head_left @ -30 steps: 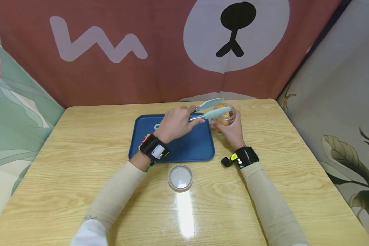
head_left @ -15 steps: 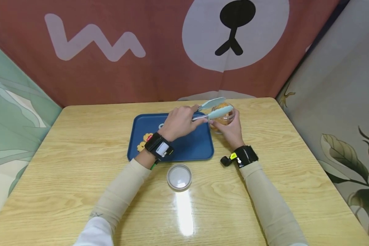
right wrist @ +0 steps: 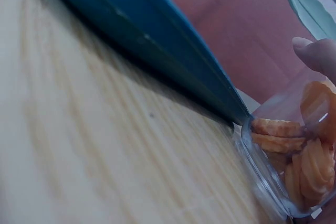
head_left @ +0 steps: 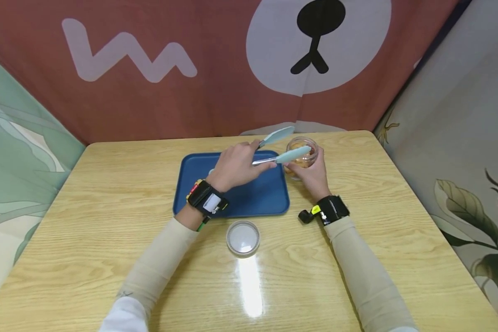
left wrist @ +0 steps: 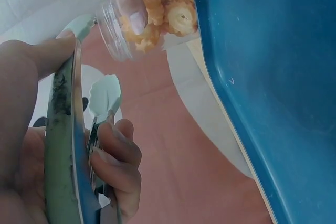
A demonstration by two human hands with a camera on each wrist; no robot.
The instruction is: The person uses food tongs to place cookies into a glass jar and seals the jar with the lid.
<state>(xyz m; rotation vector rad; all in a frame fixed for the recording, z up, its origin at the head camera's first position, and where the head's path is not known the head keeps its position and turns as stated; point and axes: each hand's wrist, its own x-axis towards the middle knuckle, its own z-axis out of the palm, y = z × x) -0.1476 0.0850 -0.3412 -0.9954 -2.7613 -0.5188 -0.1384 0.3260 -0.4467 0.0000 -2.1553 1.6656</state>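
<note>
My left hand (head_left: 236,166) holds a pair of tongs (left wrist: 63,145) with pale mint tips. The tips stand spread with nothing between them, one overlapping the mouth of a clear jar (head_left: 293,172) in the head view. Around the jar's side curl the fingers and thumb of my right hand (head_left: 314,177). Several golden cookies (left wrist: 181,17), some ridged, lie inside the jar. It stands by the far right corner of a blue tray (head_left: 257,200). On the tray's left side, my left wrist hides most of a few yellow cookies.
A round clear lid (head_left: 242,238) lies on the wooden table (head_left: 108,184) in front of the tray. Behind the table hangs a red-brown cloth (head_left: 224,101) with a printed bear face.
The left hand moved right with the tongs, then back left. The tong tips are now wider apart, showing more of the jar's mouth. My right hand and the jar stay in place.
</note>
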